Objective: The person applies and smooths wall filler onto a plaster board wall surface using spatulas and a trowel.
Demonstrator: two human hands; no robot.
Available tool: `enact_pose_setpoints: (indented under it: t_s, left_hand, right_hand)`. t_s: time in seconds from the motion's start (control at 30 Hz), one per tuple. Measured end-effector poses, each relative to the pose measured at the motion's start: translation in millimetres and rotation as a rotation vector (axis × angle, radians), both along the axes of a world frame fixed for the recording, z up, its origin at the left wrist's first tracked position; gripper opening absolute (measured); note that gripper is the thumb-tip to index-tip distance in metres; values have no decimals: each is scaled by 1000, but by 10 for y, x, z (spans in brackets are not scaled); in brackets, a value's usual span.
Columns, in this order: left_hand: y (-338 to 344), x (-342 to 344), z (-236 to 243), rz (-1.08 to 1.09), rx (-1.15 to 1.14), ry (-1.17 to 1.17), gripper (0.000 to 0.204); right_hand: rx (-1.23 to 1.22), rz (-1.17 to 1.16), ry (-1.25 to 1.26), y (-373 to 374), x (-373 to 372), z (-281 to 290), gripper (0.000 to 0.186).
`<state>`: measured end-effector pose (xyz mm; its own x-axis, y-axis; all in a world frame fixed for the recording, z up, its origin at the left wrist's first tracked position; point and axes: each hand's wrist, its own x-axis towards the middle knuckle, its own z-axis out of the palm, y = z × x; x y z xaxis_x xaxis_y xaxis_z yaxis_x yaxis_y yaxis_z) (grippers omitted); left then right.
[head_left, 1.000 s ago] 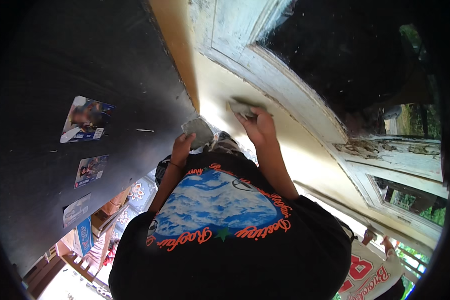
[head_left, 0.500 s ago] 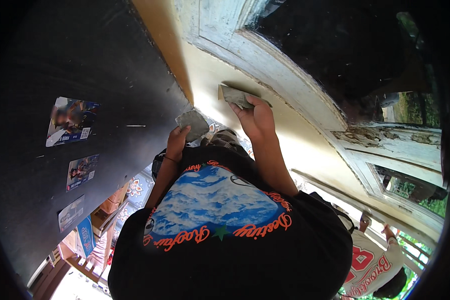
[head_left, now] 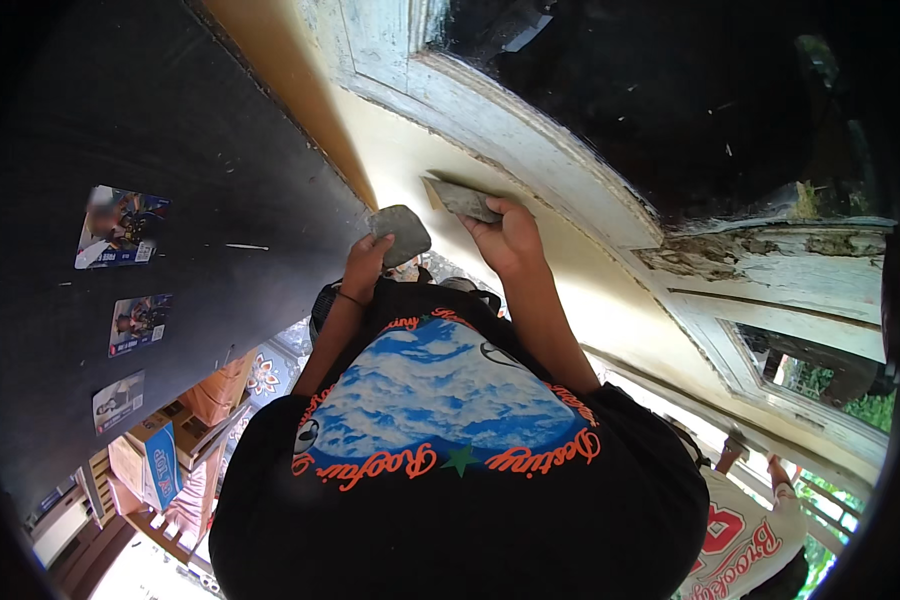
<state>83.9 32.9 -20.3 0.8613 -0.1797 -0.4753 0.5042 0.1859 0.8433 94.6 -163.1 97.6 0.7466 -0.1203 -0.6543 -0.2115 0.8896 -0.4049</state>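
My left hand grips a flat grey square plate with rounded corners, thumb lying on its face. It is held in front of the corner where a dark panel meets the wall. Against the cream wall, my right hand is closed on a thin grey rectangular blade-like piece. That piece lies nearly flat to the wall, its far end casting a shadow. My fingers cover its near end, so I cannot tell whether it has a handle.
On the left stands a large dark panel with several picture cards. A worn white window frame runs along the upper right. Cardboard boxes sit at lower left. Another person in a pale shirt reaches up at lower right.
My left hand has moved up and toward the wall, and its grey plate now shows more of its face. The right hand's piece sits at a steeper tilt. The whole view has shifted slightly.
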Motion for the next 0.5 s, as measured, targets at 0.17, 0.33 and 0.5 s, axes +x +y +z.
enact_pose_setpoints:
  t_s: [0.17, 0.33, 0.5]
  left_hand:
    - [-292, -100, 56, -92, -12, -3, 27]
    - [-195, -305, -161, -27, 167, 73, 26]
    - [-311, -476, 65, 66, 67, 116, 26]
  right_hand:
    - [42, 48, 141, -436, 9, -1681, 28]
    - [154, -13, -9, -298, -138, -491, 27]
    - [78, -34, 23, -462, -160, -900, 28]
